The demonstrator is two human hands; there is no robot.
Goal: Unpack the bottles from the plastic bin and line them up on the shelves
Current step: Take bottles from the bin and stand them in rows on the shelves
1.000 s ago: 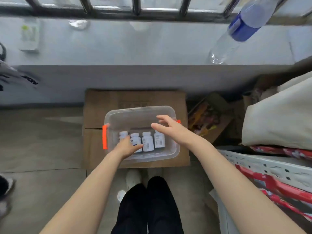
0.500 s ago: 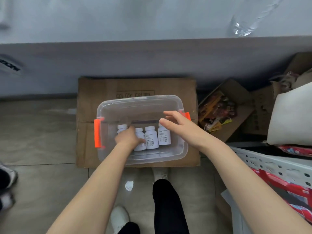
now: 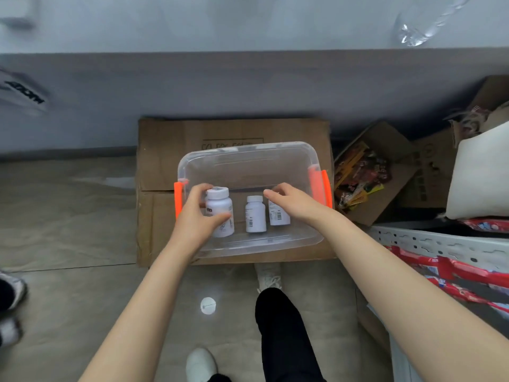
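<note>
A clear plastic bin (image 3: 249, 158) with orange handles sits on flattened cardboard on the floor. My left hand (image 3: 197, 220) is shut on a white bottle (image 3: 220, 206) and holds it raised at the bin's left side. A second white bottle (image 3: 255, 215) stands in the middle of the bin. My right hand (image 3: 292, 202) reaches over a third white bottle (image 3: 278, 216), fingers apart, covering its cap; I cannot tell whether it touches. A white perforated metal shelf (image 3: 440, 241) shows at the right edge.
The cardboard (image 3: 234, 132) lies against a grey wall ledge. An open box of snack packets (image 3: 363, 172) stands right of the bin. Red packages (image 3: 446, 271) lie under the shelf rail. My legs and shoes are below. Someone else's shoes (image 3: 9, 304) are at the far left.
My left hand closed on the leftmost bottle and lifted it. My right hand moved down over the rightmost bottle. The camera tilted further down toward the bin.
</note>
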